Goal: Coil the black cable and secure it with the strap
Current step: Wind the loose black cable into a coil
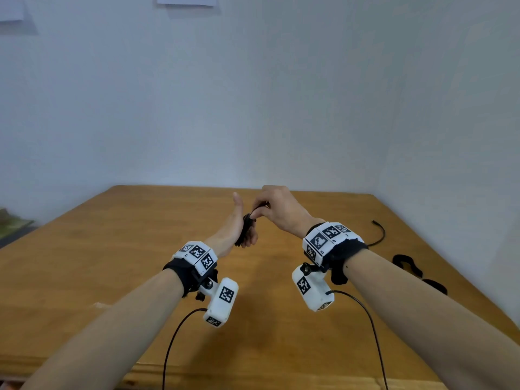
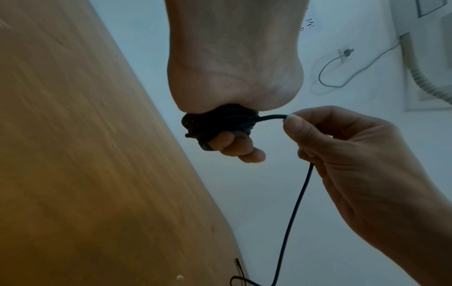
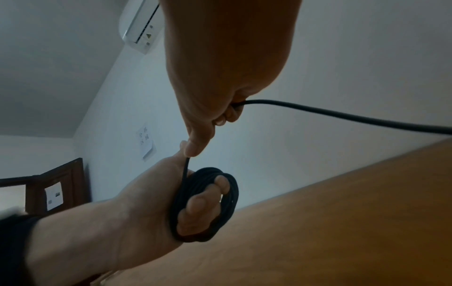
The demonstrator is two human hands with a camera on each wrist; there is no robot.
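The black cable is partly wound into a small coil (image 1: 245, 227) around the fingers of my left hand (image 1: 242, 222), which is raised above the wooden table (image 1: 126, 249) with the thumb pointing up. In the right wrist view the coil (image 3: 208, 203) rings the curled left fingers (image 3: 198, 205). My right hand (image 1: 257, 211) pinches the cable just above the coil, between thumb and forefinger (image 3: 195, 148). From that pinch the loose cable (image 2: 293, 212) hangs down to the table. Its free end (image 1: 378, 235) lies at the right. The black strap (image 1: 408, 264) lies on the table beside my right forearm.
The table meets pale walls at the back and on the right, and its front edge is close to me. Thin black leads (image 1: 174, 339) hang from the white wrist cameras. A greenish object (image 1: 11, 226) sits beyond the table's left edge.
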